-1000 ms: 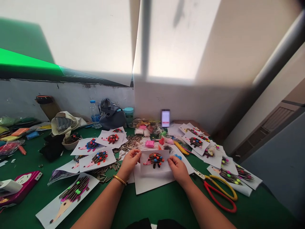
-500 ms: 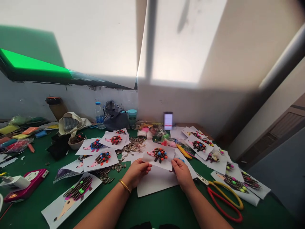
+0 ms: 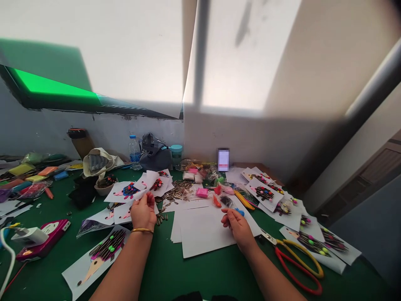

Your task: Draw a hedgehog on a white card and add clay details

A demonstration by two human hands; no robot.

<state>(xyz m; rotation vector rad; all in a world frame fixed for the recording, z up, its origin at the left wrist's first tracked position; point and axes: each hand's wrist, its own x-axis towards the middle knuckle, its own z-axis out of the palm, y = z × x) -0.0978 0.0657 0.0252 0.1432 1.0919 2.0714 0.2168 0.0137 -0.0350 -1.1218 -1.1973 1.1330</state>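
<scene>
My left hand (image 3: 144, 212) is over the pile of hedgehog picture cards on the left, its fingers pinching the lower edge of a tilted, curling white card (image 3: 151, 180). The picture on that card is mostly turned from view. Beneath and beside it lie cards with seed spines and coloured balls, among them a blue-edged hedgehog card (image 3: 119, 193). My right hand (image 3: 238, 228) hovers by the right side of the white paper sheets (image 3: 203, 234), fingers loosely bent and a little apart, with nothing visible in them. A blue clay lump (image 3: 239, 212) lies just beyond its fingers.
Scissors (image 3: 296, 263) with red and yellow handles lie at the right, near more hedgehog cards (image 3: 265, 193). Sunflower seeds (image 3: 178, 190), a pink clay block (image 3: 202, 192) and a yellow cutter (image 3: 244, 200) lie mid-table. A phone (image 3: 223, 159) stands behind; a magenta power strip (image 3: 44, 240) sits left.
The hedgehog card no longer lies between both hands. My left hand has moved left to the card pile. My right hand has let go and stays near the sheets, now uncovered.
</scene>
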